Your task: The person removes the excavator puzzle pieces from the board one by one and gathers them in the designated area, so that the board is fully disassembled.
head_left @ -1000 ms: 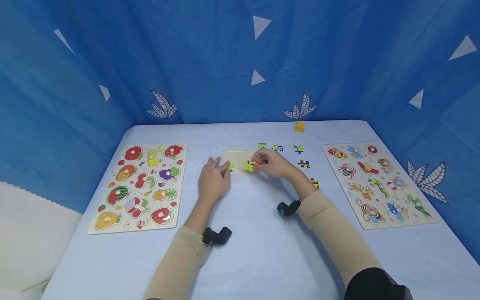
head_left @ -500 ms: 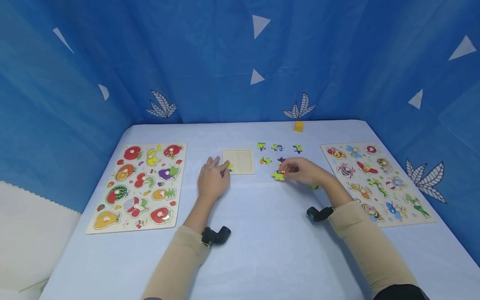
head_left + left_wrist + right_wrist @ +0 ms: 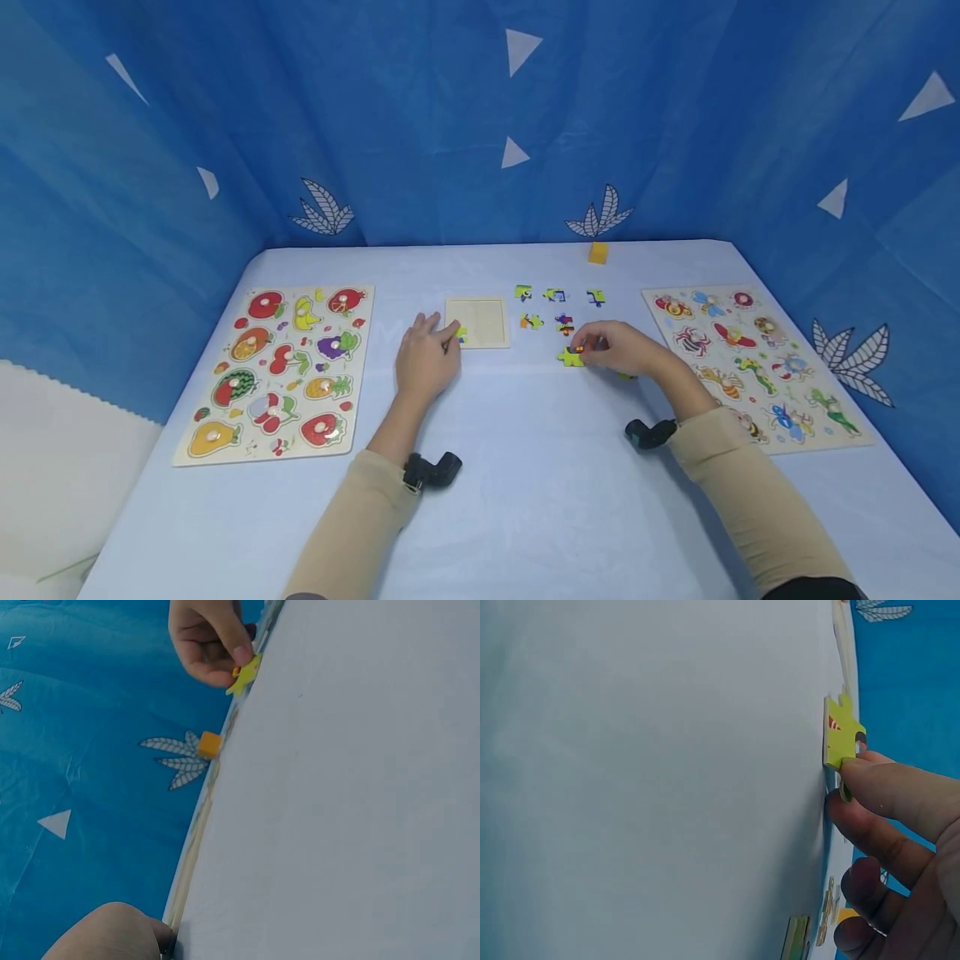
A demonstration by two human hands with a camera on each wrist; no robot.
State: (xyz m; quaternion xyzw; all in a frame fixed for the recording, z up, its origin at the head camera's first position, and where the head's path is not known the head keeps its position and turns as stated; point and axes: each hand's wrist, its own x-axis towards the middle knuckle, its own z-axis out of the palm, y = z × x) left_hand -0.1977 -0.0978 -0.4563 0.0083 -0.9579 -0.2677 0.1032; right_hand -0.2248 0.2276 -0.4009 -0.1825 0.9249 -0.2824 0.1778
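Observation:
In the head view my right hand [image 3: 617,346] pinches a yellow-green jigsaw piece [image 3: 571,357] between thumb and fingers, right of the wooden puzzle tray. The right wrist view shows the same jigsaw piece [image 3: 841,735], with the thumb over its lower corner. My left hand [image 3: 427,358] rests at the left side of the wooden tray [image 3: 508,325], fingers extended, thumb at the tray's lower left corner. Beside that thumb, another jigsaw piece [image 3: 462,335] lies inside the tray, partly hidden.
Several loose jigsaw pieces [image 3: 555,295] lie in rows right of the tray; one is partly under the right hand. A fruit peg board [image 3: 360,417] lies at left, an insect board [image 3: 735,450] at right. A yellow block [image 3: 598,253] sits at the back edge.
My right hand has moved right, from over the tray to beside the loose pieces, carrying the yellow-green jigsaw piece out of the tray. The left hand has stayed in place.

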